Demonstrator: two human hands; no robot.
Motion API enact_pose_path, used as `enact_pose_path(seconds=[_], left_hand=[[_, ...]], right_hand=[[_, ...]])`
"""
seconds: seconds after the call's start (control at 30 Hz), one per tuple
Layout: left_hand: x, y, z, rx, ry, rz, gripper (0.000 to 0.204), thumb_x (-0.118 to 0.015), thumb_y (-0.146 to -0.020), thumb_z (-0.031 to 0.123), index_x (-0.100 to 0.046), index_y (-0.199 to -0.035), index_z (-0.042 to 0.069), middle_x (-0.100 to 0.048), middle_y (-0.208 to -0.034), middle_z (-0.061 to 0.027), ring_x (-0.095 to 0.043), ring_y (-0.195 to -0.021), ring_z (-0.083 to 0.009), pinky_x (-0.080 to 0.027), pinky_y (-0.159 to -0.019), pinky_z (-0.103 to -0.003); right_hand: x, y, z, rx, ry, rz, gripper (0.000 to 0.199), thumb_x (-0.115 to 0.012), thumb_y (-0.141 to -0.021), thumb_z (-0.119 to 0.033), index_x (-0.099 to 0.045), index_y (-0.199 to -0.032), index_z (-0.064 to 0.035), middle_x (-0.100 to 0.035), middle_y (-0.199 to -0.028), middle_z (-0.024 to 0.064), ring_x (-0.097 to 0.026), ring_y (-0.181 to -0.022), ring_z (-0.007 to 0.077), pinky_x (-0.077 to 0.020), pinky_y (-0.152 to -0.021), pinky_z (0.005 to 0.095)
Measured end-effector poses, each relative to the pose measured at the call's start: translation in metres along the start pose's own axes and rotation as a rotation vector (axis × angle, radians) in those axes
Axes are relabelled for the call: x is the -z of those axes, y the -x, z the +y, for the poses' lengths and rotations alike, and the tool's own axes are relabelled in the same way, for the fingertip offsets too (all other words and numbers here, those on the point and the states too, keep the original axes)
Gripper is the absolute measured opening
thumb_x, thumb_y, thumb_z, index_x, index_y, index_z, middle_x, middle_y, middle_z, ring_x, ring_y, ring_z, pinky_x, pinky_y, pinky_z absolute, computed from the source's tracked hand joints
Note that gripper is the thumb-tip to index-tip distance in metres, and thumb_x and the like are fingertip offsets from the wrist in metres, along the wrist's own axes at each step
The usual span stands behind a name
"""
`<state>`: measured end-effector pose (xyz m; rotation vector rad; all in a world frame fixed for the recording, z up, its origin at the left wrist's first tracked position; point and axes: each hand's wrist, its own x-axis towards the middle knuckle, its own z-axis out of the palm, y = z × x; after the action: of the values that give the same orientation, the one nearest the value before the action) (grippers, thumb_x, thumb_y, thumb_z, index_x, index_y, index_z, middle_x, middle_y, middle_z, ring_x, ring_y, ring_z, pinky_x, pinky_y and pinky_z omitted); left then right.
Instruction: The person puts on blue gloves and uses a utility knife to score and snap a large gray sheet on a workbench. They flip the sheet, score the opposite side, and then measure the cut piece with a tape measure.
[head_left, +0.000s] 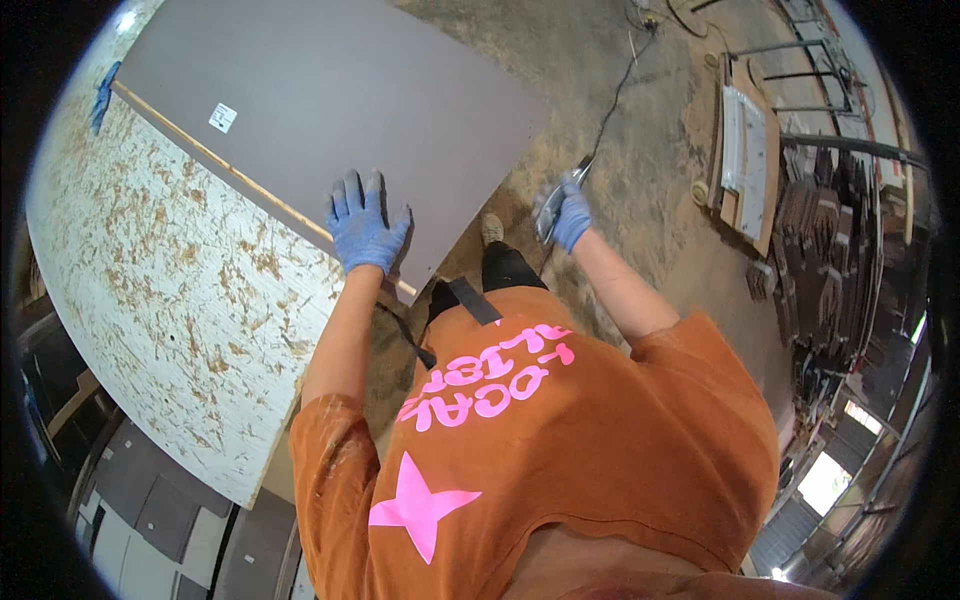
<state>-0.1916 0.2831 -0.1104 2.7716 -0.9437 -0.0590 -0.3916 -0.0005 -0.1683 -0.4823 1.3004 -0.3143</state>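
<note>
Lying along the right side of the white table [150, 300], the grey panel [400, 110] looks stiff, probably heavy, best held by opposite edges; the left hand [368, 232] rests spread-fingered on it, the right hand [573, 216] grips a corded tool [548, 214].

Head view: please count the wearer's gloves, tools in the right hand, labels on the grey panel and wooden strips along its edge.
Wearer's left glove and right glove: 2
Corded tool: 1
White label: 1
Wooden strip: 1
Total: 5
</note>
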Motion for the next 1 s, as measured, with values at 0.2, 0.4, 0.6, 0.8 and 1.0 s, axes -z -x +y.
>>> enact_pose_path(seconds=[0.2, 0.4, 0.6, 0.8, 1.0], left_hand=[[-0.003, -0.055, 0.019, 0.229, -0.087, -0.025, 0.076, -0.055, -0.08, 0.059, -0.041, -0.143, 0.019, -0.031, -0.15, -0.0173, -0.023, -0.14, -0.038, -0.012, -0.115, -0.054], [-0.006, -0.16, 0.036, 0.586, -0.093, 0.066, 0.075, -0.048, -0.083, 0.06, -0.038, -0.145, 0.019, -0.029, -0.152, -0.0167, -0.02, -0.142, -0.038, -0.006, -0.115, -0.054], [0.001, -0.195, 0.049, 0.703, -0.148, 0.036, 0.074, -0.05, -0.083, 0.057, -0.038, -0.145, 0.02, -0.031, -0.151, -0.0155, -0.024, -0.14, -0.0377, -0.007, -0.116, -0.054], [0.008, -0.208, 0.054, 0.724, -0.084, -0.06, 0.075, -0.051, -0.082, 0.055, -0.037, -0.146, 0.018, -0.03, -0.151, -0.0164, -0.021, -0.141, -0.0363, -0.005, -0.116, -0.055], [0.01, -0.259, 0.038, 0.705, -0.063, 0.004, 0.073, -0.054, -0.082, 0.05, -0.039, -0.144, 0.016, -0.033, -0.15, -0.0161, -0.026, -0.139, -0.037, -0.008, -0.116, -0.054]], right_hand=[[-0.09, -0.072, -0.112, 0.983, 0.702, -0.234, 0.017, -0.059, -0.092, -0.024, -0.057, -0.093, -0.0078, -0.059, -0.077, 0.0039, -0.057, -0.065, 0.0154, -0.049, -0.059, 0.0325], [-0.179, -0.101, -0.125, 0.945, 1.141, -0.761, 0.011, -0.057, -0.091, -0.018, -0.057, -0.091, -0.0069, -0.052, -0.074, -0.0022, -0.047, -0.067, 0.0076, -0.0435, -0.062, 0.0247], [-0.231, -0.119, -0.119, 0.71, 0.966, -1.04, 0.018, -0.062, -0.089, -0.025, -0.055, -0.087, -0.0087, -0.049, -0.073, -0.0044, -0.044, -0.067, 0.0077, -0.0405, -0.06, 0.0247], [-0.44, -0.151, -0.108, 0.836, 1.07, -1.145, 0.03, -0.065, -0.09, -0.035, -0.055, -0.082, -0.0077, -0.053, -0.061, 0.0011, -0.051, -0.053, 0.0131, -0.0419, -0.05, 0.0296], [-0.538, -0.147, -0.112, 0.703, 1.023, -1.188, 0.03, -0.062, -0.092, -0.033, -0.051, -0.077, -0.0093, -0.051, -0.059, 0.0005, -0.05, -0.048, 0.0099, -0.0413, -0.044, 0.0272]])
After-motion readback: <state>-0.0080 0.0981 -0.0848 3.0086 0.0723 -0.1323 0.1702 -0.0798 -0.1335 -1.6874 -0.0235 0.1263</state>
